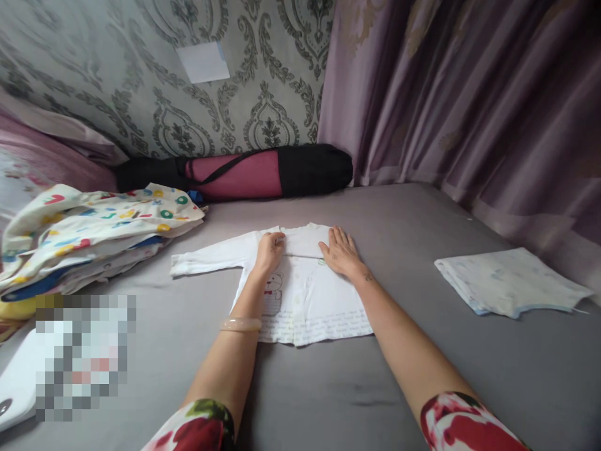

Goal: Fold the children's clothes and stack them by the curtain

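A small white long-sleeved shirt [323, 294] lies spread on the grey bed sheet, with a bear print on its front and small lettering along the hem. One sleeve [211, 254] stretches out to the left. The other sleeve [300, 244] is folded across the chest. My left hand [270, 252] rests at the upper left of the shirt, fingers curled on the end of the folded sleeve. Flat on the upper right of the shirt lies my right hand [340, 252], fingers stretched out.
On the left is a pile of printed clothes [107, 219]. In front of it lie a white object [23, 369] and a blurred-out item [94, 357]. A folded pale garment [507, 282] lies at the right. A black and pink long bag [244, 174] lies along the wall, near purple curtains [422, 94].
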`<state>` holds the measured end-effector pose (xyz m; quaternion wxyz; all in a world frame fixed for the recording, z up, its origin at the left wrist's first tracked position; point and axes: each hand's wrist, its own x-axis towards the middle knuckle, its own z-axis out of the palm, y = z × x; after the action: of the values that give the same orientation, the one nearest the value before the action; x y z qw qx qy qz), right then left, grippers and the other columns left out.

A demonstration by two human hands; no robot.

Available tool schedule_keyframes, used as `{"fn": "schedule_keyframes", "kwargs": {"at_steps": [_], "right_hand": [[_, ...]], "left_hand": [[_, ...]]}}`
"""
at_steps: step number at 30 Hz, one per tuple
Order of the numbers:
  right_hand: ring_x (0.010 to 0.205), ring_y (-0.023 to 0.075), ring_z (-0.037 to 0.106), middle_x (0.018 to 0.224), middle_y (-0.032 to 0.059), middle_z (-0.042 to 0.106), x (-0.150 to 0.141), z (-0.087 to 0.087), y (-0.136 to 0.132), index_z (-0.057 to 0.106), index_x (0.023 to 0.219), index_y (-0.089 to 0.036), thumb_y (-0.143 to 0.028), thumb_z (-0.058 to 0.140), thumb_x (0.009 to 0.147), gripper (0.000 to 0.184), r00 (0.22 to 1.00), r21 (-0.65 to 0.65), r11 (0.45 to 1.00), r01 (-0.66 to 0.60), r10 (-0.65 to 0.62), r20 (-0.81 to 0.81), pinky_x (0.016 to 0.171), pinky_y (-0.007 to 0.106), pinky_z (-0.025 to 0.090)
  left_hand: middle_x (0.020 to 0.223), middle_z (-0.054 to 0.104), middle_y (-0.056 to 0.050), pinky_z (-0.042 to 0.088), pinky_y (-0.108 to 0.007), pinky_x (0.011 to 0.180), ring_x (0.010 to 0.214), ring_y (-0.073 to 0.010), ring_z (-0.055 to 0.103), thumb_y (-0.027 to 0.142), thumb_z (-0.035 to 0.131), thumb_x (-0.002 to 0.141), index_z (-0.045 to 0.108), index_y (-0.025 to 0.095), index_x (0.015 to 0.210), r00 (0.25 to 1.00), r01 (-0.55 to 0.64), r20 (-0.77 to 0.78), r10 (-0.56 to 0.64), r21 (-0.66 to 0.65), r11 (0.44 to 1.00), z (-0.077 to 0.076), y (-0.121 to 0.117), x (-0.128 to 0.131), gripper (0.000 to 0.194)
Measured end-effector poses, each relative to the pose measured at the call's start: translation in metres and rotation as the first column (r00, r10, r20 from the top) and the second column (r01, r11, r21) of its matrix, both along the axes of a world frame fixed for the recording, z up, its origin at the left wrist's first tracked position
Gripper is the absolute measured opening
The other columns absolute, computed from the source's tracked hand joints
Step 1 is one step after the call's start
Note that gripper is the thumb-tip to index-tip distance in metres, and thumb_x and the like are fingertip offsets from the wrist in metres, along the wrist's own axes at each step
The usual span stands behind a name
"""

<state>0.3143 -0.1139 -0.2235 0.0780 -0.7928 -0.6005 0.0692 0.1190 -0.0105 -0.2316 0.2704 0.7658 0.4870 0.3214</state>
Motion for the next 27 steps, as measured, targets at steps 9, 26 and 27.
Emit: {"fn": "schedule_keyframes", "kwargs": {"at_steps": [9, 26, 27], "right_hand": [[0.146, 0.0296, 0.016, 0.158, 0.0199, 0.02, -0.003, 0.007, -0.001, 0.027, 0.149, 0.002, -0.04, 0.025, 0.099, 0.066, 0.999, 0.02, 1.0, 0.004, -0.005, 0.04, 0.118, 0.047, 0.01], [0.147, 0.0221, 0.014, 0.159, 0.0108, 0.018, -0.033, 0.009, -0.002, 0.025, 0.152, -0.006, -0.029, 0.025, 0.095, 0.062, 0.952, 0.018, 0.952, -0.307, 0.307, -0.015, 0.119, 0.038, 0.01], [0.147, 0.0221, 0.015, 0.159, 0.0117, 0.019, -0.032, 0.009, -0.002, 0.027, 0.151, -0.004, -0.028, 0.023, 0.095, 0.061, 0.963, 0.025, 0.963, -0.27, 0.27, -0.012, 0.119, 0.038, 0.011]], "left_hand": [[0.12, 0.057, -0.016, 0.04, -0.044, 0.095, 0.112, -0.031, 0.05, 0.012, 0.044, 0.083, 0.068, 0.016, 0.108, 0.948, 0.002, -0.307, 0.081, 0.261, 0.965, 0.01, -0.015, 0.002, 0.034], [0.148, 0.041, -0.021, 0.018, -0.047, 0.116, 0.141, -0.0304, 0.033, 0.037, 0.029, 0.098, 0.04, 0.01, 0.14, 0.95, 0.213, -0.247, -0.191, 0.065, 0.975, -0.003, -0.043, 0.048, 0.051], [0.148, 0.041, -0.021, 0.017, -0.048, 0.116, 0.141, -0.0309, 0.032, 0.036, 0.03, 0.098, 0.041, 0.01, 0.14, 0.947, 0.2, -0.271, -0.175, 0.067, 0.978, -0.004, -0.043, 0.047, 0.051]]}}
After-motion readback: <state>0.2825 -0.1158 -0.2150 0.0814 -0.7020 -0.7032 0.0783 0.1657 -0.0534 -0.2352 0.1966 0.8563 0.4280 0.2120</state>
